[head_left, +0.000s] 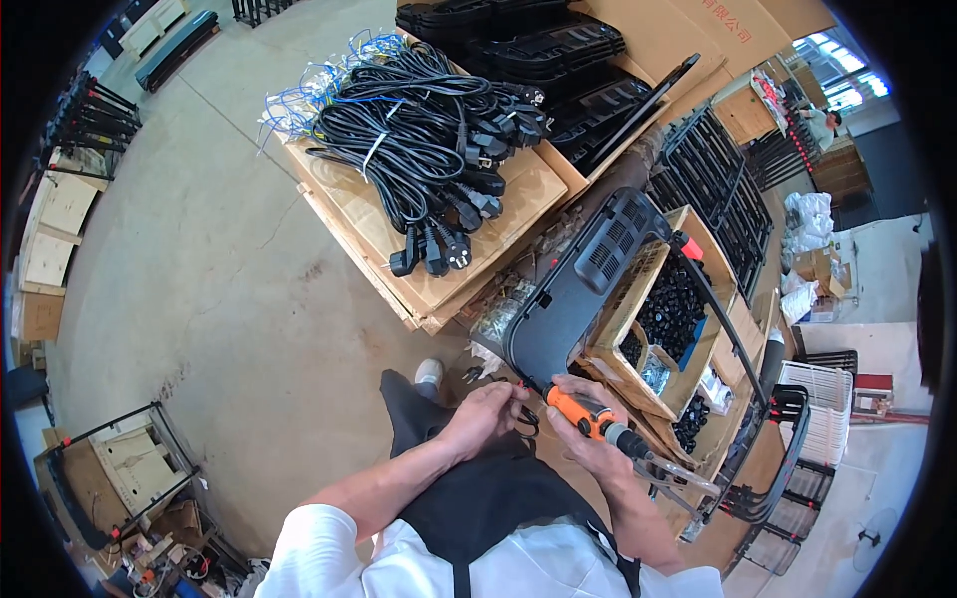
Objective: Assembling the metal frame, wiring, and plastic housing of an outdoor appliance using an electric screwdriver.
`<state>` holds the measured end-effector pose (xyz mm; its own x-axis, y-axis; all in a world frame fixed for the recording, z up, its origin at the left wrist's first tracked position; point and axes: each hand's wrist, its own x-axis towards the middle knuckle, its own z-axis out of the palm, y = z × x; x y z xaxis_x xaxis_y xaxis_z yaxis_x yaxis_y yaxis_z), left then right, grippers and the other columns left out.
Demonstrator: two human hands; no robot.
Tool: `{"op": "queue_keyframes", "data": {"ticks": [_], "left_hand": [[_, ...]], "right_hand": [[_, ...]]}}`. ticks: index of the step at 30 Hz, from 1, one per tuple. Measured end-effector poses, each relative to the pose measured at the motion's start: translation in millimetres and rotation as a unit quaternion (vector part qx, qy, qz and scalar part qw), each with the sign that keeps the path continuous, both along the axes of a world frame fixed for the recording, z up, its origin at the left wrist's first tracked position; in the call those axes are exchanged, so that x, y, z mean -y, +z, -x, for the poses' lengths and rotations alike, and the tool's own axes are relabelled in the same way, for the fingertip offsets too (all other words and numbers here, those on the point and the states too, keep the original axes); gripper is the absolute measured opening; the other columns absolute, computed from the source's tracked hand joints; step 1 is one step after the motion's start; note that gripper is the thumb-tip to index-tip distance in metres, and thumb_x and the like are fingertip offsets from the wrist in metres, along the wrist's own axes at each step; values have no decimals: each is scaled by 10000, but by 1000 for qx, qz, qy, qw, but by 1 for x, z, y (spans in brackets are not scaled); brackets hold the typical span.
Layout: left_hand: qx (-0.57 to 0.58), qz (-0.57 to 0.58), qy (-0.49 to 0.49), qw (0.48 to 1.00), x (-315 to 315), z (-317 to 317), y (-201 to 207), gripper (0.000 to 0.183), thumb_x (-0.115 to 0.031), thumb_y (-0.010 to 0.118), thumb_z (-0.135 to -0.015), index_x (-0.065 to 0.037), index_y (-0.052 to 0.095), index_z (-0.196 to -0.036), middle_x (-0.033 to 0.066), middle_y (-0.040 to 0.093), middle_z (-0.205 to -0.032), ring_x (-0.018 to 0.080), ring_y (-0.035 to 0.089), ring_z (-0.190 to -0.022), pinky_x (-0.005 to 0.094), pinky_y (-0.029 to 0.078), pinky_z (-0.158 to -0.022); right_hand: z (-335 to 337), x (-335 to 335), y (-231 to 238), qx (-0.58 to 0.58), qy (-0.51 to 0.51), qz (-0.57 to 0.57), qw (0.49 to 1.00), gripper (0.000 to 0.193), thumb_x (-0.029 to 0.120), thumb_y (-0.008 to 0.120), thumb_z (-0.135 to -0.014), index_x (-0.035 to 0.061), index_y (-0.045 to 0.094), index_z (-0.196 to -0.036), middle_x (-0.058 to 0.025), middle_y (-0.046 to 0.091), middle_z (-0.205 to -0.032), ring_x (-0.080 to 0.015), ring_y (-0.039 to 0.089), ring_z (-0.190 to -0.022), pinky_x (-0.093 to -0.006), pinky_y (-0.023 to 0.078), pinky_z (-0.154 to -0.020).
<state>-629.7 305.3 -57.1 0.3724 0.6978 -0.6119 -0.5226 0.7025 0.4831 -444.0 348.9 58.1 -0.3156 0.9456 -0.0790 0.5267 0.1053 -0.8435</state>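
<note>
Orange power tool (pixel 576 410) slants lengthwise, nose up-left (toward the black panel (pixel 551 317)).

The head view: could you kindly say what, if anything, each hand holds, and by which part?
Right hand: the power tool, by its orange body. Left hand: cannot be told.

A broad grey-brown concrete floor (pixel 269 289) spreads across the workshop, crossed by a thin straight joint and marked with dark stains. Pale wooden crates (pixel 48 244) line the far left side, near stacked black metal frames (pixel 98 122). At the upper right, bright light fills the windows (pixel 847 65), above a white wall (pixel 882 274). A fan (pixel 875 536) shows at the lower right.
</note>
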Motion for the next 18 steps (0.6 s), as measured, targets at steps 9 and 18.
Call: {"op": "queue_keyframes", "data": {"ticks": [9, 18], "left_hand": [[109, -5, 59, 992, 0, 11, -3, 284, -249, 552, -1116, -7, 634, -1240, 27, 682, -1002, 114, 607, -813, 265, 517, -736], [15, -31, 10, 999, -18, 11, -6, 294, -268, 550, -1119, -7, 668, -1184, 7, 641, -941, 108, 576, -781, 248, 467, -679]], "right_hand": [[6, -4, 3, 3, -13, 36, 999, 370, 91, 808, -870, 25, 666, -1205, -141, 732, -1271, -221, 729, -1126, -354, 575, -998], [2, -2, 25, -68, -105, 63, 990, 438, 51, 817, -859, 44, 659, -1268, -112, 720, -1270, -209, 697, -1154, -361, 539, -1041]]}}
